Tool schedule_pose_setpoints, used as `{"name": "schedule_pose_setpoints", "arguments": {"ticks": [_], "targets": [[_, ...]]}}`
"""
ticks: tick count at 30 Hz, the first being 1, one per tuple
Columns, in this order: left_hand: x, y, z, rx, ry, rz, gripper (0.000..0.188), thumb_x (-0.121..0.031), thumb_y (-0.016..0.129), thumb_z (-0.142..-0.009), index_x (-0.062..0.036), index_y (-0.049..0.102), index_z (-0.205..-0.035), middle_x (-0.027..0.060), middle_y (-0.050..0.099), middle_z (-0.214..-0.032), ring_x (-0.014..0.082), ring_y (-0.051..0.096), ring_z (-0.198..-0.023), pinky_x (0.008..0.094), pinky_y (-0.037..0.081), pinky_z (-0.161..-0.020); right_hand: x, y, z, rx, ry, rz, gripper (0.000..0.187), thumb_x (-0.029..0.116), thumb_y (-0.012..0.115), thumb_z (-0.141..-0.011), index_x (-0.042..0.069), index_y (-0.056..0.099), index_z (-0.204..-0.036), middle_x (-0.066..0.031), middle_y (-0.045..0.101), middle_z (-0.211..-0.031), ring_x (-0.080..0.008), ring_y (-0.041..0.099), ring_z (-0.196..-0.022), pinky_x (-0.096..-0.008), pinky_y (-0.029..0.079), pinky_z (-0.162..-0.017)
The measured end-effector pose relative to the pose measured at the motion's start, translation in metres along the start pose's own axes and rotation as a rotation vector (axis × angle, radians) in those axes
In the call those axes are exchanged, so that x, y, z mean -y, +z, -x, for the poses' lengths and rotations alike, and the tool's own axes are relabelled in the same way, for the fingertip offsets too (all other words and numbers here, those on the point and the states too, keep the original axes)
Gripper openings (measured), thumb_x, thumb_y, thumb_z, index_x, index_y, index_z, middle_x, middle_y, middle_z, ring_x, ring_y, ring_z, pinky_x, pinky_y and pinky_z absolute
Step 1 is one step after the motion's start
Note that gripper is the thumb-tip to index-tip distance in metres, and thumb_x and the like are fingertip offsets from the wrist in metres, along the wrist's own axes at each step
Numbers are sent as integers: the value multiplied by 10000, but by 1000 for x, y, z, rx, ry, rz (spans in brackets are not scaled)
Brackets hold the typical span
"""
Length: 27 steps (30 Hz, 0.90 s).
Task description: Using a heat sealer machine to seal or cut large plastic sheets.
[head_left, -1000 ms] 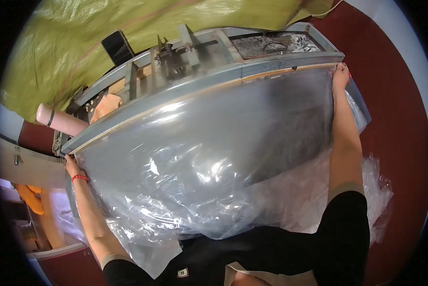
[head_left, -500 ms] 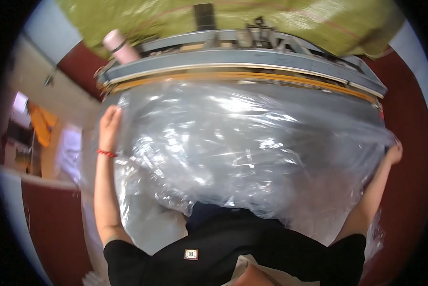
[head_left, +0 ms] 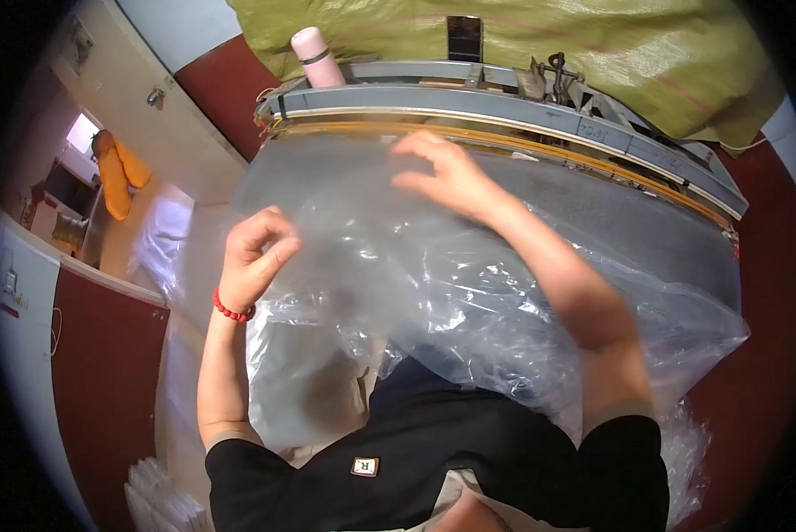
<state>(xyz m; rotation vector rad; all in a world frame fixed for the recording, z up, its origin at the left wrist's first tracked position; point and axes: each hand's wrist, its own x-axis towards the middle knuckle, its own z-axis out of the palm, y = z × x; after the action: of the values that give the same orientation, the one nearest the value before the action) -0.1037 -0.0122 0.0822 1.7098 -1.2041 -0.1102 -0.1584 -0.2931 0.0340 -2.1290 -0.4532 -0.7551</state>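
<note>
A wide sheet of clear, crinkled plastic film [head_left: 495, 310] lies over a grey work surface [head_left: 628, 204] and hangs down its near side against me. Over the left part of the surface is my left hand [head_left: 258, 257], a red bead bracelet on its wrist. Its fingers curl in close to the thumb; whatever is between them I cannot make out. My right hand [head_left: 447, 177] reaches across to the far middle, thumb and fingers spread, holding nothing. On the right, a corner of the film juts out with no hand on it.
A grey metal beam [head_left: 504, 105] with an orange strip [head_left: 469, 135] spans the far edge. Behind stand a pink bottle [head_left: 316, 58] and a metal clamp [head_left: 556, 80], before a yellow-green sheet [head_left: 584, 40]. Left is a door [head_left: 145, 84]; stacked clear plastic [head_left: 163, 496] lies low left.
My right hand has released the film's right side and swung left to the far middle. My left hand has come right and nearer, its fingers still curled. The view has shifted.
</note>
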Motion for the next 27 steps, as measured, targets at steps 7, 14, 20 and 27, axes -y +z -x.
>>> {"name": "schedule_pose_setpoints", "arguments": {"ticks": [7, 14, 20, 27], "targets": [[57, -16, 68, 359, -308, -449, 198, -176, 597, -762, -6, 520, -697, 158, 474, -611, 286, 454, -533, 348, 381, -505, -30, -94, 103, -44, 612, -66, 149, 194, 635, -746, 48, 616, -768, 0, 583, -733, -81, 526, -711, -221, 416, -663], [123, 96, 132, 591, -187, -375, 156, -174, 564, -792, -54, 543, -889, 103, 592, -770, 285, 569, -708, 331, 447, -619, 9, -370, 387, -1058, 961, 443, 253, 220, 617, -786, 13, 626, -931, -20, 607, -870, -97, 540, -784, -208, 422, -722], [93, 163, 104, 238, -8, -416, 334, -288, 612, -745, -95, 509, -998, 110, 593, -870, 305, 575, -755, 378, 457, -636, 93, -462, 526, -1354, 985, 472, 311, 238, 622, -787, -9, 585, -972, -71, 598, -909, -152, 556, -804, -267, 448, -725], [166, 97, 152, 870, -251, -772, 140, -153, 532, -673, -130, 594, -797, 128, 579, -659, 318, 570, -646, 422, 447, -551, 113, -488, 546, -1387, 1093, 441, 352, 292, 588, -794, -1, 599, -989, -87, 600, -951, -188, 565, -839, -299, 451, -763]]}}
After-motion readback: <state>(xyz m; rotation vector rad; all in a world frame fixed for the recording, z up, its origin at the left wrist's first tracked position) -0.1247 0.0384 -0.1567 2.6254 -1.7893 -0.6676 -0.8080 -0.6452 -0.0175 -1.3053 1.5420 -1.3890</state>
